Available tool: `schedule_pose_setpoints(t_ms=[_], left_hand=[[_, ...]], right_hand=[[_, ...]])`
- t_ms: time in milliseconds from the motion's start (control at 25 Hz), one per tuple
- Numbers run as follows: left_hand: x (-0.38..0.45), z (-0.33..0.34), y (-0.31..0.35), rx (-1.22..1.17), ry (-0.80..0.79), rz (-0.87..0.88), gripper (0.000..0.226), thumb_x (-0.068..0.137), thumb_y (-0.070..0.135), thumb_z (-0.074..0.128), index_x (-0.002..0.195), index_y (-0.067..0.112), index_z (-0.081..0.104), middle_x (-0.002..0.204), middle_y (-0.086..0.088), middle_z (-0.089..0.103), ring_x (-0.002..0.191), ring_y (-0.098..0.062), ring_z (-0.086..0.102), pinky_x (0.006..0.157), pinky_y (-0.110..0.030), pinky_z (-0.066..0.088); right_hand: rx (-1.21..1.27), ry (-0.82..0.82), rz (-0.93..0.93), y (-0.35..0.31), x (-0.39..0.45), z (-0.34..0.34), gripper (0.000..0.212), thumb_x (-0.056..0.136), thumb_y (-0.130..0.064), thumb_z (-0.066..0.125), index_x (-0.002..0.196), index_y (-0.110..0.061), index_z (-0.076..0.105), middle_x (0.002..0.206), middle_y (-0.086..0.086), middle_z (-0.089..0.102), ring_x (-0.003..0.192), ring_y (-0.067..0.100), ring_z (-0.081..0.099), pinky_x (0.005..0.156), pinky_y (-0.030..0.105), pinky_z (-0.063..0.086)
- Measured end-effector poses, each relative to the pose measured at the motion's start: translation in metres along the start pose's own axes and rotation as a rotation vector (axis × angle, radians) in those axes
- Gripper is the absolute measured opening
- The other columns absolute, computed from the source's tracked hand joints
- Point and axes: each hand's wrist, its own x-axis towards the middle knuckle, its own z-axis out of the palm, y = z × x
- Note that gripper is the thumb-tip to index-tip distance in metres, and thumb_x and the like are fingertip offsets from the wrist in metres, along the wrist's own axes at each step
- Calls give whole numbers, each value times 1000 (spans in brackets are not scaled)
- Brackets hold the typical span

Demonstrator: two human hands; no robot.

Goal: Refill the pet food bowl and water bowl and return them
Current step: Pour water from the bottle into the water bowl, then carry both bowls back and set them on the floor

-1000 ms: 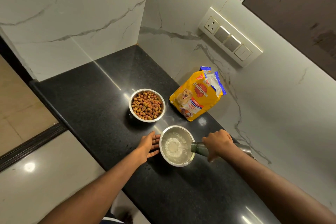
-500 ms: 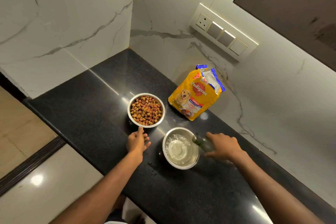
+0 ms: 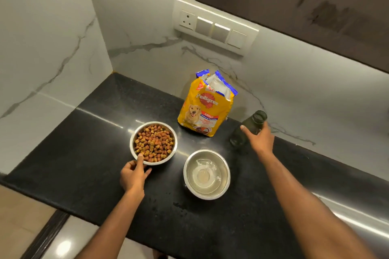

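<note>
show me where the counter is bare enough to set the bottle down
The widest bare patch of counter runs from the food bowl to the corner walls. Another lies nearer than the water bowl, between the forearms. It is crowded where the bottle in the right hand meets the kibble bag.

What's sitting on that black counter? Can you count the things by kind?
Steel bowls: 2, the food bowl and the water bowl
Pet food bags: 1, the yellow bag
Bottles: 1, the dark bottle
Total: 4
</note>
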Motion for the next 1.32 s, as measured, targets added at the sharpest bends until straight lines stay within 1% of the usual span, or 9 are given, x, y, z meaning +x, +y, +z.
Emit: schedule_pose_setpoints(t_ms=[120,360,480,600,720,920,1040,1200,1320], left_hand=[[5,-3,-2,24,-19,42,34,99,34,75,104,0,71,110,-14,73,104,-21,73,93,-44,65],[3,2,2,-29,-22,26,27,102,27,72,114,3,68,107,-8,70,107,-22,72,94,-45,64],[5,6,1,-46,-23,7,30,105,26,69,120,0,66,111,-9,68,112,-24,70,93,-44,64],[1,10,5,-51,-33,-4,35,108,24,63,128,-5,63,121,-14,65,114,-26,69,91,-40,62],[-12,10,8,-86,-8,-38,21,110,18,59,112,-2,63,120,-15,63,117,-31,67,95,-41,60],[-38,-14,4,-146,71,-40,18,110,15,57,100,1,61,126,-20,60,116,-32,65,99,-44,59],[-53,-44,0,-209,133,-33,21,110,13,57,92,2,60,125,-21,60,116,-33,64,98,-44,58],[-62,-102,-8,-322,197,-19,23,110,15,59,118,-6,62,128,-24,62,120,-37,65,91,-43,61],[-71,-160,-16,-421,257,-10,34,109,18,60,133,-6,60,133,-26,66,123,-40,69,65,-31,69]], right_hand=[[14,31,9,6,9,11,73,82,-45,91,141,-18,58,137,10,72,130,33,66,115,50,52],[-34,-22,37,16,17,12,88,74,-52,95,144,-17,55,141,10,69,130,32,65,114,48,53],[-89,1,153,18,-1,9,92,77,-48,94,149,-8,52,141,16,68,130,33,65,112,47,53],[-126,-202,233,38,-64,18,37,97,-49,74,103,-13,75,98,12,81,99,30,78,96,41,59],[-143,-397,330,74,-122,27,50,105,-53,59,77,-13,73,75,10,80,74,26,78,88,45,64],[-1,-480,250,88,-143,37,32,111,-31,55,98,-11,77,83,6,80,76,24,79,82,43,67],[-11,-449,207,98,-141,48,30,110,-28,53,97,-16,77,88,5,80,78,24,79,85,48,66],[-24,-446,148,101,-141,65,29,110,-25,49,104,-12,75,97,14,79,87,32,75,90,54,62],[-60,-488,105,103,-136,95,38,107,-38,49,111,-10,74,100,16,78,89,37,75,93,60,60]])
